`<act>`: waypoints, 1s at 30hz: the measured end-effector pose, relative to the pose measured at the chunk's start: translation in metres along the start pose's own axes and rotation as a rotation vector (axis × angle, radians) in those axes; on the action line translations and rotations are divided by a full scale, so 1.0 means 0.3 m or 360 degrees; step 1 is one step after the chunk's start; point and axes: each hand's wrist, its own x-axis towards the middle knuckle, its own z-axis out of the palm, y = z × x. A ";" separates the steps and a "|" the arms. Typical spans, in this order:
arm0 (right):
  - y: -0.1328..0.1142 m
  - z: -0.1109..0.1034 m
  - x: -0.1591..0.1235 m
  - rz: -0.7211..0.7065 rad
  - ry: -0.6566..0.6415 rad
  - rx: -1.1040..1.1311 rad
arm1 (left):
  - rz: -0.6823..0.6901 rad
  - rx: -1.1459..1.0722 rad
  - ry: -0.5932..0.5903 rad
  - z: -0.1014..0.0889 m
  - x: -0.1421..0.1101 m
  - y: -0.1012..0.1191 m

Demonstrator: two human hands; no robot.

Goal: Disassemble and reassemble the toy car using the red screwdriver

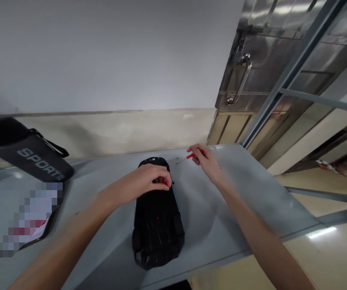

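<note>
A black toy car (158, 231) lies upside down on the grey table, its wheels and dark underside facing up and a thin blue edge along its side. Over its far half is my left hand (158, 177), fingers curled and pinched together; whatever they may hold is hidden. To the right of the car, my right hand (202, 157) grips a small screwdriver (190, 156) by its red handle. The thin metal shaft points left and down, its tip close above the tabletop and apart from the car. A few tiny dark specks lie on the table near the tip.
At left, a dark bag marked SPORT (37, 157) rests against the wall, with a blurred-out flat item (37, 217) in front of it. The table (221, 225) ends at the right beside a grey metal frame (277, 90). Behind stands a metal door with a handle (242, 78).
</note>
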 end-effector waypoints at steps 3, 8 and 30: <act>-0.003 -0.001 -0.004 -0.0031 -0.0019 -0.0009 | 0.0016 0.0048 -0.0024 0.005 0.015 -0.001; 0.003 -0.012 0.002 -0.0051 0.0000 -0.0032 | 0.0022 0.0103 -0.0012 0.012 0.031 0.003; -0.003 -0.037 0.003 -0.0050 0.0060 -0.0156 | 0.0004 0.0213 -0.0128 -0.006 0.060 0.028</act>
